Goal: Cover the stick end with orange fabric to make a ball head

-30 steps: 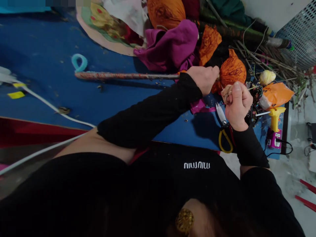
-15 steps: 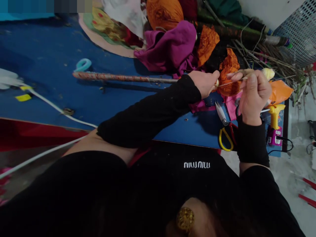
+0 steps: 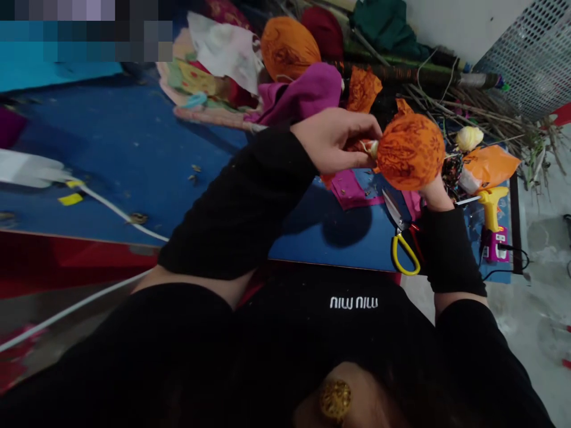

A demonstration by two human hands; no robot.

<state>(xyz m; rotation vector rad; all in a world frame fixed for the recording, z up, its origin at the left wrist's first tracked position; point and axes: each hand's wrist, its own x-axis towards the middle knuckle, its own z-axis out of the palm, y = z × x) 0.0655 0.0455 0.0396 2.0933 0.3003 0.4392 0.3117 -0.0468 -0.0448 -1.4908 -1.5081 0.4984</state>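
My left hand [image 3: 336,139] is closed around the stick [image 3: 214,119], just below a round orange cloth-covered ball [image 3: 411,151] with a dark print. White thread [image 3: 371,146] circles the gathered cloth at the neck, by my left fingertips. Behind the ball is my right hand [image 3: 437,195]; only its wrist side shows and its fingers are hidden. Under the hands lie scissors [image 3: 405,249] with yellow and red handles, and a piece of pink cloth [image 3: 350,191].
Purple cloth [image 3: 303,92], another orange ball [image 3: 289,47] and a white cloth [image 3: 227,50] are heaped at the back. Dry twigs [image 3: 486,116] lie back right. A yellow glue gun [image 3: 492,208] and purple power socket [image 3: 495,245] sit near the right edge. A white cable [image 3: 120,213] crosses left.
My right hand was pulling a thread out from the neck; now it is behind the ball. The ball has turned to show its rounded top, and the stick's far end has swung away from me.
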